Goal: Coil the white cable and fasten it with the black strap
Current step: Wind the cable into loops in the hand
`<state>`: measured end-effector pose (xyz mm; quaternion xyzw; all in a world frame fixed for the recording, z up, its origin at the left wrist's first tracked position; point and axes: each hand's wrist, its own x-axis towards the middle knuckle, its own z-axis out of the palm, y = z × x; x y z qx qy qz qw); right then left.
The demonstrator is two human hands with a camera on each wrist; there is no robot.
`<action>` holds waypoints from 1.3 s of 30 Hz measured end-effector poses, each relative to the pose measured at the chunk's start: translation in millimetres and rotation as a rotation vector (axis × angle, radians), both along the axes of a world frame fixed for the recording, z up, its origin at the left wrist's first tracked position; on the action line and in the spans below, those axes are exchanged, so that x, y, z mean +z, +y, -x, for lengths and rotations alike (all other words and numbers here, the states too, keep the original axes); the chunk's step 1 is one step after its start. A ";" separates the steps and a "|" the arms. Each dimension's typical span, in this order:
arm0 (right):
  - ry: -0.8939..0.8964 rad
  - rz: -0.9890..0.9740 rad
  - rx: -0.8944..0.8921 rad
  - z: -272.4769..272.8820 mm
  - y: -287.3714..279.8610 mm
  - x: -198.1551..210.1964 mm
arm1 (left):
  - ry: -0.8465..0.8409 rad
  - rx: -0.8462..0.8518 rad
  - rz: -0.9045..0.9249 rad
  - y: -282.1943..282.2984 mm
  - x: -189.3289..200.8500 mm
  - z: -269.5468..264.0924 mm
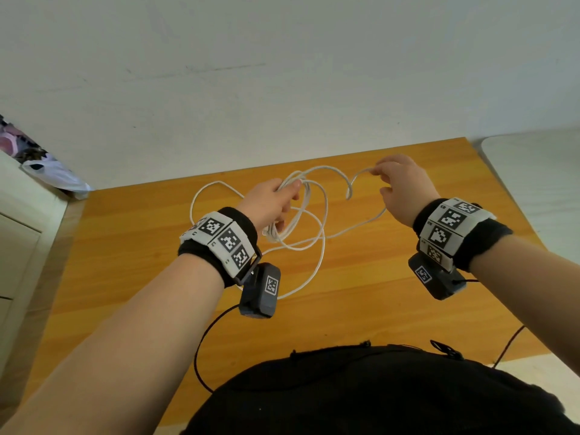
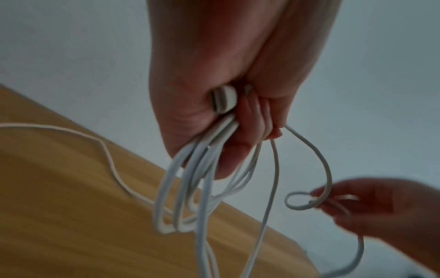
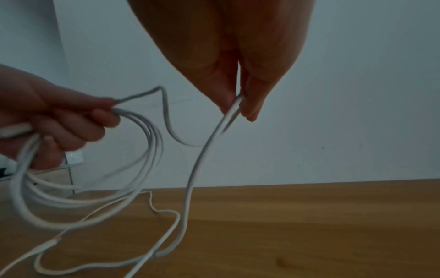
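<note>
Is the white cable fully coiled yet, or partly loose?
Partly loose: the left hand grips several loops of white cable, the rest trails on the table.

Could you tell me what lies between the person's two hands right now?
Only a slack span of the white cable runs from the left hand to the right hand, above the wooden table; the head view shows it.

Cable (image 1: pixel 323 215) part-coiled, held above the table (image 1: pixel 125 277).

Thin and white, it has several loops bunched in the left hand (image 1: pixel 271 199), hanging in uneven ovals; a white plug end (image 2: pixel 222 101) sits in that fist. One strand runs from the bunch to the right hand (image 1: pixel 405 186), pinched between thumb and finger, kinked near the pinch. The loose remainder trails in slack curves across the wooden top.
</note>
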<state>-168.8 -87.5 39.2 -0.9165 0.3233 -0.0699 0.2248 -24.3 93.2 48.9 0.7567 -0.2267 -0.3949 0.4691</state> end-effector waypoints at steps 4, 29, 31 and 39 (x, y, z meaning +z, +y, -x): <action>0.244 0.019 0.000 2.1 -1.2 -8.5 | 0.141 0.052 0.094 -1.9 6.9 -0.8; -0.317 -0.507 -0.239 -7.4 24.0 -5.3 | 0.329 0.085 0.173 -8.4 17.0 11.9; -0.226 -0.481 -0.225 -4.9 23.5 -9.4 | 0.363 0.106 0.201 -9.5 17.7 11.2; -0.057 -0.621 -0.121 -2.4 33.9 -24.3 | 0.643 0.233 0.370 -13.9 25.9 6.5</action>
